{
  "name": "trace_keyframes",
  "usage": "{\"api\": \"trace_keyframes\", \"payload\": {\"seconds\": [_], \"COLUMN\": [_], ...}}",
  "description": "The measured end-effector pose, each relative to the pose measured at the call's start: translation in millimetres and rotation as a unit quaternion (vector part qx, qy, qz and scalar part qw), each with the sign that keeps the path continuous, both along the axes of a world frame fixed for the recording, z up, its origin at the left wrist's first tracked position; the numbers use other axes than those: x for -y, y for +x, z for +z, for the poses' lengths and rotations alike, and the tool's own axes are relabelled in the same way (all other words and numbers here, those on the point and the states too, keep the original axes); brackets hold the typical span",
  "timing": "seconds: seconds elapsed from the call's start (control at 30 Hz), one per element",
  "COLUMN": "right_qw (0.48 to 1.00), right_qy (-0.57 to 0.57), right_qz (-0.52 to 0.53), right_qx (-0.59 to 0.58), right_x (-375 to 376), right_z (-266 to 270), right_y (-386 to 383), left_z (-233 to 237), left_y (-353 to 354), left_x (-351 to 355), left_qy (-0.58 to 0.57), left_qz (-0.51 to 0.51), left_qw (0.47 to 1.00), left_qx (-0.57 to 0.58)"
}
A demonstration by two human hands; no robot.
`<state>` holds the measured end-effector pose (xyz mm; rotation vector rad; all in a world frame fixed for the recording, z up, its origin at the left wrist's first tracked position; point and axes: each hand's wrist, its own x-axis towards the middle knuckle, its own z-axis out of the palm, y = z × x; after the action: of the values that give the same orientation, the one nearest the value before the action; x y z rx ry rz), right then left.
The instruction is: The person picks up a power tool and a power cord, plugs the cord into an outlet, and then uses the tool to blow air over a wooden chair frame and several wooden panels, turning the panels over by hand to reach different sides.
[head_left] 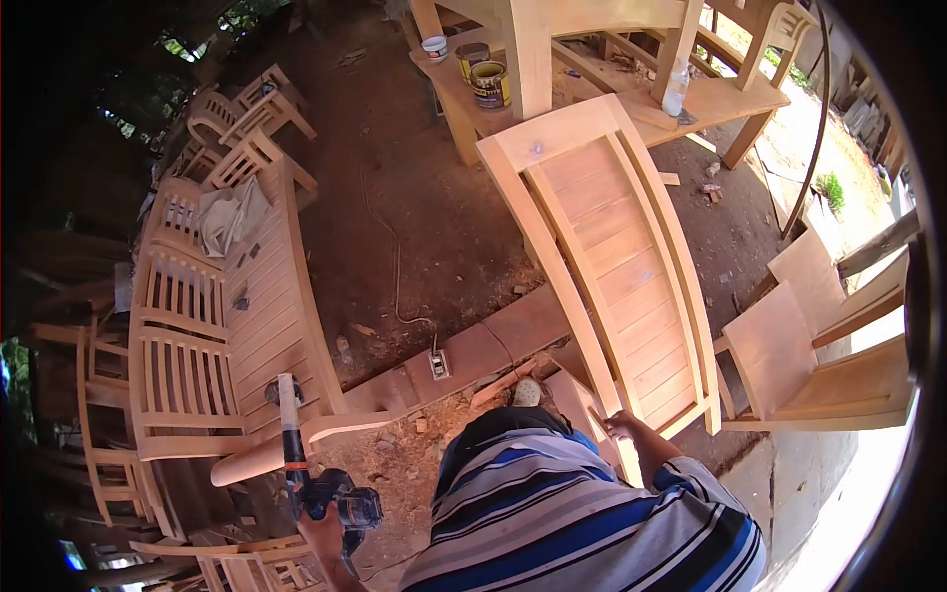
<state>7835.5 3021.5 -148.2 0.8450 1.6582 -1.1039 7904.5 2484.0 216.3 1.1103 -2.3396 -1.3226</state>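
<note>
Head view: right hand (623,426) grips the near end of the slatted chair frame (617,266), whose length runs away ahead; left hand (324,533), clenched round a blue power tool (337,501), hangs well apart leftward.

A slatted frame (612,257) leans in the middle of the floor (434,227), its near end touched by the right hand (621,426). A long bench (237,326) lies to its left, with a cloth (232,217) on the far end. At the bench's near end the left hand (326,538) holds a power tool (330,498). A socket box (439,365) sits on the floor between bench and frame. Behind the frame a worktop (730,99) carries cans (490,84) at its left and a bottle (675,89) to their right.
</note>
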Motion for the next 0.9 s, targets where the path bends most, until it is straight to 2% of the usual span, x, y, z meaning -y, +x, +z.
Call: {"api": "trace_keyframes", "payload": {"seconds": [0.03, 0.1, 0.13, 0.17, 0.23, 0.27, 0.3, 0.37, 0.43, 0.53, 0.67, 0.77, 0.9], "right_qw": [0.998, 0.989, 0.989, 0.989, 0.980, 0.975, 0.969, 0.971, 0.979, 0.989, 0.991, 0.993, 0.996], "right_qy": [-0.020, -0.068, -0.083, -0.098, -0.159, -0.166, -0.193, -0.186, -0.173, -0.134, -0.088, -0.058, -0.003], "right_qz": [0.057, 0.132, 0.121, 0.106, 0.083, 0.115, 0.108, 0.101, 0.080, 0.060, 0.053, 0.038, 0.008], "right_qx": [0.011, 0.013, -0.001, -0.027, -0.083, -0.097, -0.112, -0.109, -0.073, 0.031, 0.084, 0.092, 0.090], "right_x": [0.6, 11.6, 20.0, 28.7, 42.3, 47.2, 51.3, 57.1, 54.1, 45.3, 40.4, 54.6, 89.5], "right_z": [6.9, 18.9, 27.7, 39.3, 67.1, 76.0, 85.5, 92.5, 78.1, 63.5, 69.2, 88.6, 126.8], "right_y": [-22.6, -69.1, -87.0, -111.8, -144.3, -157.2, -165.7, -170.5, -160.4, -122.1, -92.2, -107.3, -178.7], "left_z": [1.4, -9.0, -17.3, -8.6, -23.8, -15.5, -32.0, -26.5, -42.0, -62.7, -114.2, -149.0, -208.9], "left_y": [-23.2, -55.0, -66.2, -88.0, -117.1, -132.9, -142.7, -173.3, -198.0, -244.4, -281.9, -318.1, -368.6], "left_x": [-8.5, 4.0, 16.0, 8.8, 27.4, 34.8, 57.3, 65.3, 97.3, 137.6, 202.4, 243.2, 310.3], "left_qy": [0.000, 0.033, 0.033, 0.043, 0.060, 0.125, 0.125, 0.147, 0.149, 0.149, 0.183, 0.173, 0.176], "left_qz": [-0.001, -0.035, -0.043, -0.030, -0.010, -0.002, 0.004, 0.041, 0.034, 0.029, 0.078, 0.099, 0.165], "left_qw": [1.000, 0.999, 0.998, 0.999, 0.997, 0.992, 0.992, 0.987, 0.987, 0.988, 0.980, 0.980, 0.970], "left_qx": [-0.022, 0.006, 0.035, 0.000, -0.046, 0.005, 0.031, 0.047, 0.051, 0.015, 0.024, -0.021, 0.007]}}
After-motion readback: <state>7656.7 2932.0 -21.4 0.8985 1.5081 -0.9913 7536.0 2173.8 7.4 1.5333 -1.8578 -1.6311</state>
